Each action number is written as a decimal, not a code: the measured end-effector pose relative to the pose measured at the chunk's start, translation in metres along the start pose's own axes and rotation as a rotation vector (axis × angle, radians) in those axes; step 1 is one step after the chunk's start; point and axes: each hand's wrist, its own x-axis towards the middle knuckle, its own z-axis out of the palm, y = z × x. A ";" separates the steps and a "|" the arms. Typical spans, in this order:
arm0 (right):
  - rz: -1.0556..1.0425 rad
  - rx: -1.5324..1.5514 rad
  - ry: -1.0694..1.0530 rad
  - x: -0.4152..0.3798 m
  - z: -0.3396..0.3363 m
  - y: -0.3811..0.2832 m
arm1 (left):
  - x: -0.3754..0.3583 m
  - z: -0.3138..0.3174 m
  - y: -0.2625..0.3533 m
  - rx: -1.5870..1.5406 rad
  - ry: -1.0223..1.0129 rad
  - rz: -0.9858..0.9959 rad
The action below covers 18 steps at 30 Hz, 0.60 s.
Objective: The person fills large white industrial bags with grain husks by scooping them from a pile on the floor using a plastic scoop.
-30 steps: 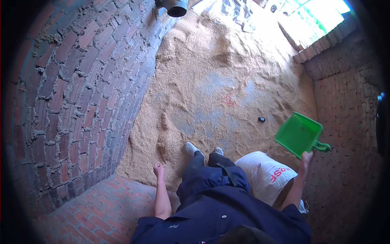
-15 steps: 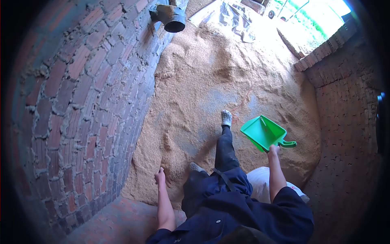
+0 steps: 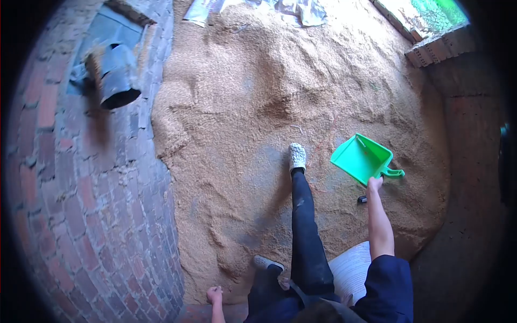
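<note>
My right hand (image 3: 375,183) grips a bright green plastic dustpan (image 3: 362,157) near the base of its handle. The pan's open side faces up and away from me, over the tan, husk-like heap (image 3: 231,177). Inside the pan I see a thin pale streak and little else. Low in the view, my left hand (image 3: 214,294) hangs beside my leg with its fingers curled and nothing visible in them. A small black object (image 3: 362,199) lies on the heap just below the right hand.
A white woven sack (image 3: 351,271) stands beside my right leg. Brick walls (image 3: 86,215) rise at left and right. A metal pipe (image 3: 119,81) juts from the left wall. Grey sheeting (image 3: 301,12) lies at the far end, near a bright opening (image 3: 439,19) at the upper right.
The view has shifted, with the pipe now farther left and lower. My right hand has carried the dustpan slightly up and right, and the black object now shows. My left hand sits lower in view.
</note>
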 end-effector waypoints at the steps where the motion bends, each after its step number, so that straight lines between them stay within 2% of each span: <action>1: -0.009 -0.023 0.030 0.034 0.027 -0.008 | -0.012 -0.003 0.031 0.028 -0.004 -0.017; 2: -0.042 0.012 0.021 0.067 0.051 -0.012 | -0.020 -0.008 0.055 0.149 -0.026 -0.038; 3: -0.020 -0.098 0.036 0.097 0.072 -0.025 | -0.019 -0.009 0.079 0.266 -0.046 -0.056; 4: -0.036 -0.007 0.051 0.134 0.101 -0.024 | -0.012 -0.001 0.094 0.284 -0.044 -0.064; 6: 0.012 -0.024 0.115 0.181 0.145 -0.050 | 0.008 0.016 0.092 0.143 -0.062 -0.090; 7: 0.018 -0.026 0.149 0.219 0.171 -0.043 | 0.015 0.023 0.100 0.126 -0.065 -0.066; 8: 0.055 -0.021 0.132 0.227 0.186 -0.069 | 0.016 0.032 0.119 0.140 -0.071 -0.082; 9: 0.005 0.125 0.053 0.240 0.203 -0.082 | 0.016 0.035 0.143 0.134 -0.076 -0.050; 11: -0.222 0.189 -0.222 0.265 0.233 -0.095 | 0.016 0.044 0.195 0.146 -0.091 -0.035; 12: -0.362 -0.046 -0.351 0.271 0.243 -0.107 | 0.015 0.051 0.215 0.163 -0.067 0.039; 13: -0.462 -0.133 -0.395 0.282 0.261 -0.110 | 0.016 0.056 0.235 0.177 -0.042 0.117; 16: -0.504 -0.024 -0.499 0.247 0.289 -0.153 | -0.004 0.073 0.311 0.067 -0.065 0.132; 18: -0.484 -0.019 -0.570 0.244 0.295 -0.148 | -0.005 0.094 0.320 -0.041 -0.104 0.127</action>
